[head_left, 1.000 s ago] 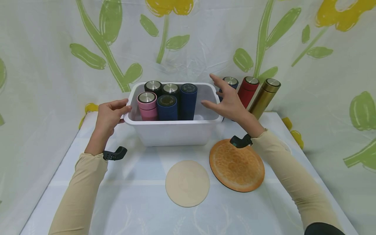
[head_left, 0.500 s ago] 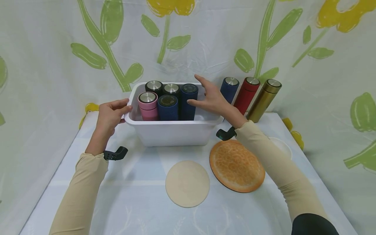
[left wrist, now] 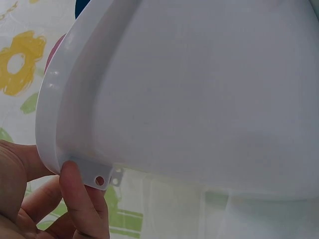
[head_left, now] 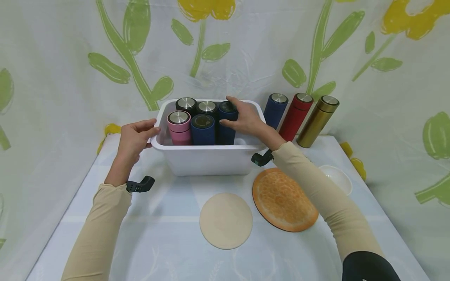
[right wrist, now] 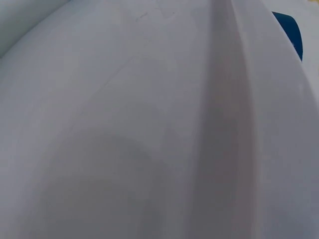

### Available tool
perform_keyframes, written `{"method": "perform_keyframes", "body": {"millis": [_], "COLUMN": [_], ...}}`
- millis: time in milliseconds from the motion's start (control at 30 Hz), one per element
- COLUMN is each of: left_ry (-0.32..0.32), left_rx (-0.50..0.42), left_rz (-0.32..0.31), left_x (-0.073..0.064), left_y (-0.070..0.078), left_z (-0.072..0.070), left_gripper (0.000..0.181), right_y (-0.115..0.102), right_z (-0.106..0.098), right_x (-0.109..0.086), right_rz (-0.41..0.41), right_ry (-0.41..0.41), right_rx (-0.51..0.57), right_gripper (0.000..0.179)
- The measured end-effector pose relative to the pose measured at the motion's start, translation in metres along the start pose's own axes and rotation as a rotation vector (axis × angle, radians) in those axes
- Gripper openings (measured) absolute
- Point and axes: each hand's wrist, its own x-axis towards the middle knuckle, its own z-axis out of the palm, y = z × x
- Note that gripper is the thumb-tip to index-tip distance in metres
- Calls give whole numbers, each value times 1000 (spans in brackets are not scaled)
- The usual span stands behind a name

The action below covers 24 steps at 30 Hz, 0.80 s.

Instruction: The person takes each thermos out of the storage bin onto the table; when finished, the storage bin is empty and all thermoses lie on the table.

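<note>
A white plastic tub (head_left: 207,160) stands at the back of the table with several thermos bottles upright inside. My left hand (head_left: 135,136) pinches its left rim; in the left wrist view, thumb and fingers (left wrist: 79,199) grip the rim beside a small holed tab. My right hand (head_left: 247,119) reaches over the tub's right side, thumb in front of and fingers behind the top of a tall navy thermos (head_left: 226,134). Left of that one are a shorter navy thermos (head_left: 203,132), a pink thermos (head_left: 180,128), and two black thermoses (head_left: 207,106) behind. The right wrist view shows the tub wall (right wrist: 124,99), the hand hidden.
Right of the tub stand a navy thermos (head_left: 275,109), a red thermos (head_left: 296,117) and a gold thermos (head_left: 318,121). Nearer lie a beige disc (head_left: 226,221), a bread-patterned round mat (head_left: 281,199) and a white dish (head_left: 339,179), partly behind the right sleeve.
My right hand has moved left from beside the standing bottles, over the tub's right side, and down onto the tall navy thermos. My left hand stays on the rim.
</note>
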Motion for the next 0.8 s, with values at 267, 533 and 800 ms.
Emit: {"method": "perform_keyframes", "body": {"millis": [267, 533, 800], "left_ry": [-3, 2, 0], "left_rx": [4, 17, 4], "left_rz": [0, -7, 0], "left_x": [4, 2, 4], "left_y": [-3, -5, -2], "left_z": [0, 0, 1], "left_gripper": [52, 52, 51], "right_y": [7, 4, 0], "right_z": [1, 6, -4], "right_x": [-3, -12, -33], "right_rz": [-42, -38, -69], "right_ry": [23, 95, 164], "right_rx": [24, 16, 61], "right_gripper": [75, 72, 71]}}
